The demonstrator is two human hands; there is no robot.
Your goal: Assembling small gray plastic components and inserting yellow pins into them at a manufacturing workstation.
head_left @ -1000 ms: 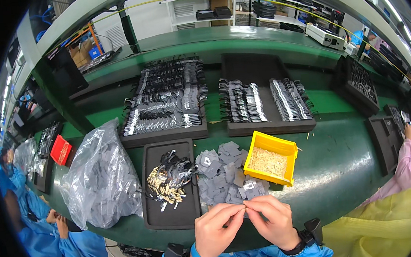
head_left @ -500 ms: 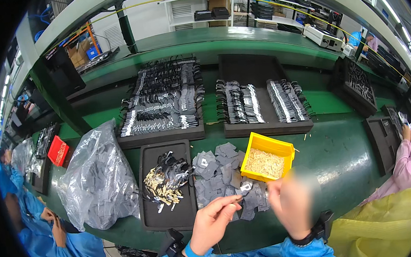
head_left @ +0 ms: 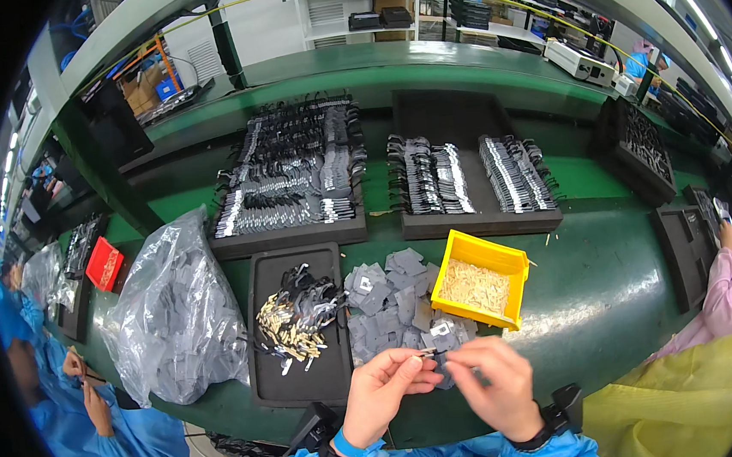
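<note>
In front of me, my left hand point(head_left: 383, 395) is closed, thumb and forefinger pinching a small thin dark part point(head_left: 428, 355) with a pale end. My right hand point(head_left: 500, 385) meets it from the right, fingertips drawn together at the part's other end; what they grip is too small to make out. Just beyond the hands lie loose flat grey pieces point(head_left: 382, 323) in a pile. A yellow bin point(head_left: 495, 257) of small beige pieces point(head_left: 472, 289) stands beside the pile. To the left, a black tray point(head_left: 263, 389) holds a heap of black and gold-ended parts point(head_left: 292, 329).
A clear plastic bag point(head_left: 171, 321) of grey pieces stands left of the tray. Farther back, two black trays point(head_left: 289, 240) point(head_left: 482, 222) carry rows of strip-like parts. A red bin point(head_left: 105, 264) is at far left. People sit on both sides: a blue sleeve point(head_left: 142, 444), a pink sleeve point(head_left: 723, 291).
My right hand has moved from the yellow bin's near edge down and left to the fingertips of my left hand. The left hand stays nearly in place, still pinching.
</note>
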